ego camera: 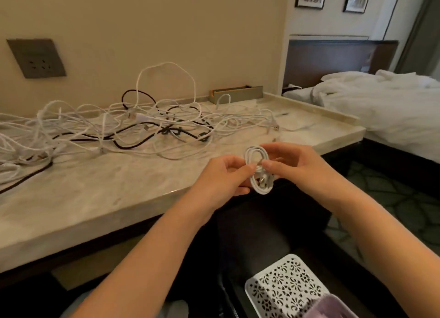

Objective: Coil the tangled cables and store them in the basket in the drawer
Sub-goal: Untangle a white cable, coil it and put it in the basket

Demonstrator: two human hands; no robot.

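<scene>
A small coiled white cable [258,170] hangs in the air just past the front right edge of the marble desk [95,198]. My left hand [221,179] pinches its left side between thumb and fingers. My right hand [297,165] grips its right side, thumb pressed at the coil's middle. A big tangle of white and black cables [114,129] lies spread over the back and left of the desk. Below my hands, a white patterned basket [285,286] sits in the dark open drawer [352,291] at the bottom right.
A grey tray [235,93] stands against the wall at the desk's back right. A wall socket plate [35,58] is at the upper left. A bed with white linen [385,103] fills the right. Something pale purple [326,308] lies at the basket's near edge.
</scene>
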